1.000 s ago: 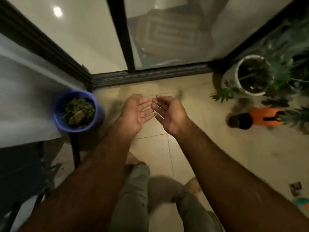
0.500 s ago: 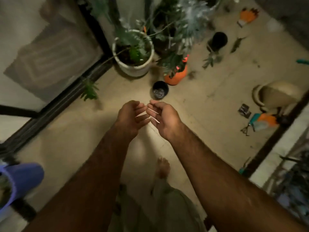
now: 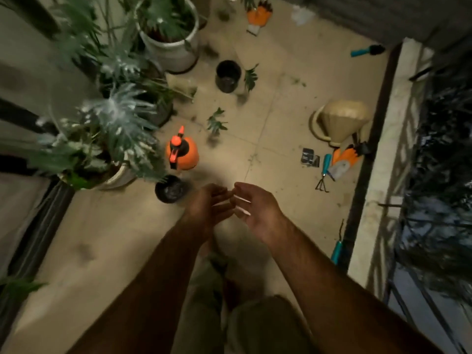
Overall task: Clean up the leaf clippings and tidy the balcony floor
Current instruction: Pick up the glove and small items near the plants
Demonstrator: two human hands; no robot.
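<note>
Two green leaf clippings lie on the tiled balcony floor (image 3: pixel 122 236): one leaf (image 3: pixel 215 122) past the orange sprayer, another leaf (image 3: pixel 250 76) beside a black pot farther off. Small dark bits of debris are scattered around them. My left hand (image 3: pixel 207 208) and my right hand (image 3: pixel 255 206) hang side by side above the floor, fingers loosely curled and nearly touching. Neither hand holds anything. Both are well short of the leaves.
An orange spray bottle (image 3: pixel 181 152), two small black pots (image 3: pixel 170 189) (image 3: pixel 227 75), and big potted plants (image 3: pixel 169 34) crowd the left. A tan upturned pot (image 3: pixel 342 121), a hand rake (image 3: pixel 323 172), orange gloves (image 3: pixel 343 159) (image 3: pixel 258 15) and a trowel (image 3: pixel 366 51) lie right, by the railing (image 3: pixel 383 149).
My view has swung right, away from the glass door and the blue bucket of clippings, toward the plants and tools. My hands stay together and empty, fingers a little more curled.
</note>
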